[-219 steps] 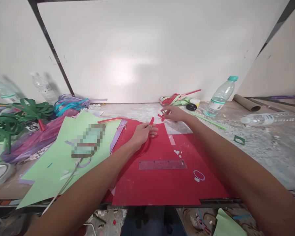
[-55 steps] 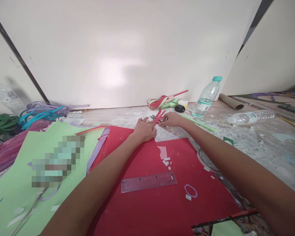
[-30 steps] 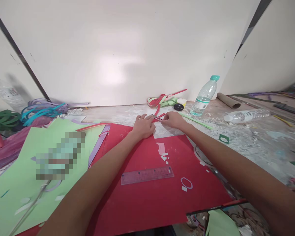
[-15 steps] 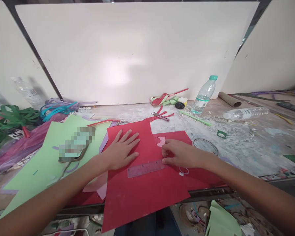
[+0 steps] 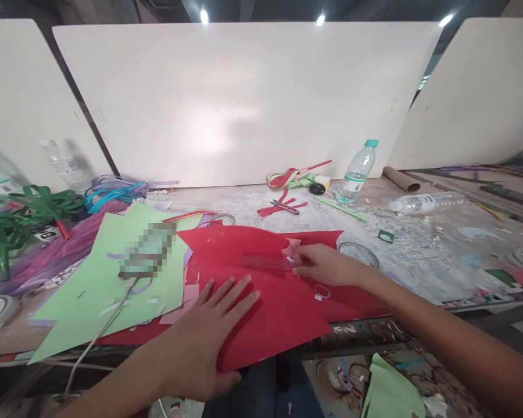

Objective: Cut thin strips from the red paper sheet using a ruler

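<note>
Three white panels back our surface; lower centre, our empty left hand splays, right hand pinching one blurred ruler.

The hands and forearms are bare; dark blue trousers show below.

A ruler blurs in the right hand as pixels mask a phone and the left edge crops a tape roll.
</note>
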A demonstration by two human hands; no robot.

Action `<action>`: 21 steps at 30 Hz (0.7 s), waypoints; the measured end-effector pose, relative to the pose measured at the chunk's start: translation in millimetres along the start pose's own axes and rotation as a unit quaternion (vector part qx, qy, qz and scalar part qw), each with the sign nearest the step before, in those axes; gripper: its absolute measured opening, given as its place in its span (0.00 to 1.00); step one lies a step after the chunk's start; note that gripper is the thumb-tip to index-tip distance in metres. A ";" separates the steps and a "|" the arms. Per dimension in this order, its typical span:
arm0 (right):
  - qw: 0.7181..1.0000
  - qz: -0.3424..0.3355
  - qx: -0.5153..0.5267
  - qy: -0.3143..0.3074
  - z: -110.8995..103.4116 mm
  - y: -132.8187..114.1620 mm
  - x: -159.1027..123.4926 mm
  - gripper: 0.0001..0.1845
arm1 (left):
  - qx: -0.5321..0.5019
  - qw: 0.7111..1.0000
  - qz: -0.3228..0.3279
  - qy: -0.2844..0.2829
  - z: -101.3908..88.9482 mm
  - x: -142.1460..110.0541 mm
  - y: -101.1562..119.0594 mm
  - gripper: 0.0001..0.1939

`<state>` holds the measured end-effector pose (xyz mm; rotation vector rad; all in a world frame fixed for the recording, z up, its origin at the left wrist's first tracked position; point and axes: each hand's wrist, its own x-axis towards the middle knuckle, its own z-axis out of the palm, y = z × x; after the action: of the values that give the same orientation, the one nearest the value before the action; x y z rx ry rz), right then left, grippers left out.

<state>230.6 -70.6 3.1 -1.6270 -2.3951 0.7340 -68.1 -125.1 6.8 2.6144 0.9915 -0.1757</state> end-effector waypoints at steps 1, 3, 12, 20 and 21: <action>1.000 0.002 0.007 0.014 -2.1 5.0 2.1 0.12 | 0.000 1.000 0.009 0.006 1.6 -0.7 1.1 0.46; 0.999 0.019 0.012 0.039 -6.6 14.0 5.9 0.14 | -0.001 1.000 0.023 0.020 4.9 -2.2 2.6 0.38; 0.977 0.070 0.145 0.141 -8.0 2.2 -1.3 0.13 | -0.034 0.982 0.074 0.168 20.4 -5.9 6.9 0.22; 0.955 0.052 0.283 0.075 27.4 -43.8 -30.1 0.16 | -0.041 0.986 0.107 0.124 0.7 -17.7 32.9 0.24; 0.956 0.050 0.283 0.058 30.6 -46.1 -30.3 0.15 | -0.042 0.986 0.118 0.107 -4.5 -18.2 35.0 0.24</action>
<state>192.5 -120.9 2.8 -1.4929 -1.7950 1.1719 -58.5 -159.3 24.7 2.6854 0.7265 0.2052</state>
